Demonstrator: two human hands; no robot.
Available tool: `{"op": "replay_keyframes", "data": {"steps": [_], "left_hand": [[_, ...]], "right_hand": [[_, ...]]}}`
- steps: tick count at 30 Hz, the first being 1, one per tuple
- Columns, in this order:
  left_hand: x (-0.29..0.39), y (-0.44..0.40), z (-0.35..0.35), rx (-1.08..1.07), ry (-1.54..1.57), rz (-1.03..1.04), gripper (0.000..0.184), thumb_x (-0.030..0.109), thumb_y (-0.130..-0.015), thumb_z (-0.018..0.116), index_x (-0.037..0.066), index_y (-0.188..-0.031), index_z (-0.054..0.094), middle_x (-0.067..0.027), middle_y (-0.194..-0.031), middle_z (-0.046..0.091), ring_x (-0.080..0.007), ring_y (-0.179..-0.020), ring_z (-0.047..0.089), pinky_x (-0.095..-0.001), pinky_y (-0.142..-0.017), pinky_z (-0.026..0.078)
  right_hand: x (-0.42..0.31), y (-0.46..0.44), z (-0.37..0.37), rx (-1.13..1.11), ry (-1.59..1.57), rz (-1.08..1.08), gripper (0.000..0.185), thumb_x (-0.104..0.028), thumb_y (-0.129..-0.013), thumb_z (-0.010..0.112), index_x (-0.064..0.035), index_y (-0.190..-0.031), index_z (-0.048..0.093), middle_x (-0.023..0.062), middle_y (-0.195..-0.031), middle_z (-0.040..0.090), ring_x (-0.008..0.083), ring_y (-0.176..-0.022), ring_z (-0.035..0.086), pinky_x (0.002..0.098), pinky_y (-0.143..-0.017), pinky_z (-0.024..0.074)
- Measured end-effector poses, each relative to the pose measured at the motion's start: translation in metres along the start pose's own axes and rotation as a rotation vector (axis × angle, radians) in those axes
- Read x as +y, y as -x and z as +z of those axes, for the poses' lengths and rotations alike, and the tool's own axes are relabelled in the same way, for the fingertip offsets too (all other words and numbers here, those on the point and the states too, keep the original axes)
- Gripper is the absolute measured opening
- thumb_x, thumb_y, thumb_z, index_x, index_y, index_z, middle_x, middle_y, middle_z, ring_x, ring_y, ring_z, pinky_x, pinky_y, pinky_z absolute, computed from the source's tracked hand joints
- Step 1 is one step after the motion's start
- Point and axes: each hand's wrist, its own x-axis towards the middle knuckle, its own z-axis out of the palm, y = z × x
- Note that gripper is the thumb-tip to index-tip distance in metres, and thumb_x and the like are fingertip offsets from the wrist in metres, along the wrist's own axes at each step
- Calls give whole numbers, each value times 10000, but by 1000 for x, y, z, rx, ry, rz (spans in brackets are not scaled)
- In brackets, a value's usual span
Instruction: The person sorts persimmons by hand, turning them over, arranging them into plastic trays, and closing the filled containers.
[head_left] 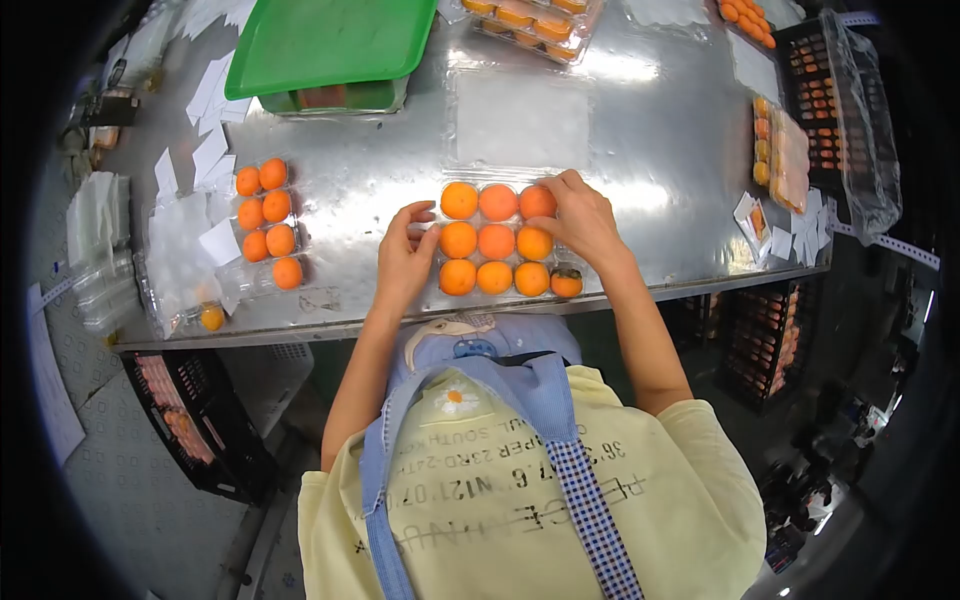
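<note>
In front of me on the metal table lies a clear plastic tray with rows of orange fruits (497, 241). My right hand (585, 220) has its thumb and fingers around the fruit at the tray's far right corner (537, 202). At the tray's left edge is my left hand (407, 250), its thumb and fingers apart, with nothing visible between them. A loose fruit with a dark calyx (566, 281) sits just off the tray's near right corner. The clear lid (522, 120) lies flat beyond the tray.
Another part-filled tray of fruits (277, 206) is on the left, near plastic sheets (180, 245) and white papers (210, 155). A green tray (330, 45) rests at the back left. Packed boxes (781, 150) and a black crate (815, 100) stand right. The table's front edge (350, 332) is near me.
</note>
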Motion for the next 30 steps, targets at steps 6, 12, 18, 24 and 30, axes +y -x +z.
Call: {"op": "replay_keyframes", "data": {"steps": [6, 12, 18, 24, 30], "left_hand": [[7, -1, -2, 40, 8, 32, 329, 92, -880, 591, 62, -1206, 554, -68, -1065, 613, -127, -823, 585, -253, -710, 492], [25, 3, 11, 88, 38, 112, 297, 49, -853, 590, 51, -1150, 575, -44, -994, 606, -127, -781, 563, -260, -710, 481], [48, 15, 25, -98, 118, 119, 331, 121, -885, 586, 32, -1196, 517, -94, -1044, 611, -176, -875, 620, -302, -782, 510], [60, 23, 39, -523, 947, -340, 488, 396, -973, 451, 31, -1296, 423, -130, -1133, 574, -212, -883, 634, -309, -751, 538], [68, 30, 27, -598, 1131, -298, 486, 378, -978, 414, 49, -1334, 401, -110, -1216, 537, -214, -1041, 576, -342, -829, 494]], "right_hand": [[11, 0, 5, 49, -89, -79, 408, -233, -687, 744, -64, -1028, 598, 141, -1061, 585, 338, -906, 611, 411, -770, 513], [24, 4, 11, 96, -385, 37, 482, -233, -688, 778, -46, -1081, 571, 113, -976, 632, 219, -772, 643, 327, -676, 529], [26, 17, 21, 130, -865, 91, 521, -105, -684, 782, -25, -1135, 532, 74, -991, 616, 131, -777, 590, 270, -703, 503], [-21, 32, -8, 111, -872, -187, 552, -85, -653, 789, -34, -1139, 533, 70, -1029, 593, 147, -840, 569, 294, -753, 481], [-30, 37, -7, 232, -844, -284, 592, -98, -659, 766, -21, -1188, 512, 82, -1057, 572, 168, -892, 556, 301, -759, 462]]}}
